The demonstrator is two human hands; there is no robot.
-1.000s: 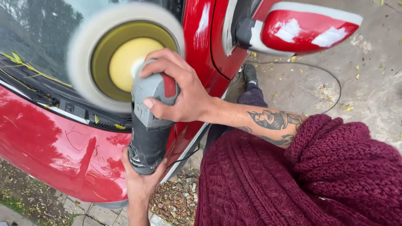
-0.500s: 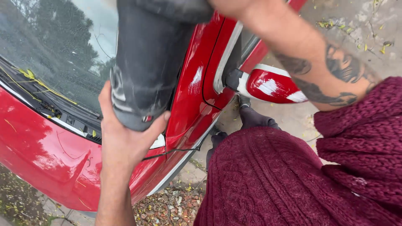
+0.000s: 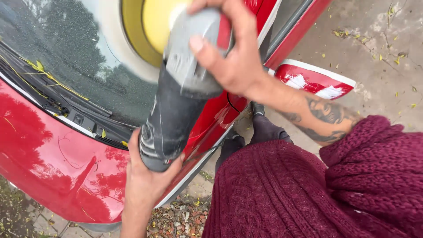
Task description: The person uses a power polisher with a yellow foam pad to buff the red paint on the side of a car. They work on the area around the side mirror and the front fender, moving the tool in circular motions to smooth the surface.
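We see a rotary polisher (image 3: 176,101) held up between both hands over the corner of a red car (image 3: 48,176), and the two grips divide the work. The left hand (image 3: 147,185) is wrapped around the butt of the dark body, fingers (image 3: 176,159) curled up over the lower edge, so it carries the weight from below and steers the tail. The right hand (image 3: 231,57) caps the grey gear head at the far end, its thumb pressed on the housing and the other fingers bent over the top beside a red part of the casing (a grip suited to pressing and aiming the head). Just beyond those right fingers sits the yellow backing plate (image 3: 147,26) ringed by a pale foam pad (image 3: 112,42), blurred and cut off by the top edge, turned mostly toward us rather than flat on the glass; whether it touches the windscreen (image 3: 57,66) we cannot tell. Left of the left hand lie the wiper (image 3: 53,94) and thin yellowish stems and leaves caught along the cowl. To the right of the right forearm, which bears a tattoo, the wing mirror (image 3: 315,81) sticks out over leaf-strewn concrete paving (image 3: 379,48). Below both hands a maroon cable-knit sweater (image 3: 286,194) fills the near view, its sleeve pushed back off the wrist, likely to keep the wool clear of the tool.
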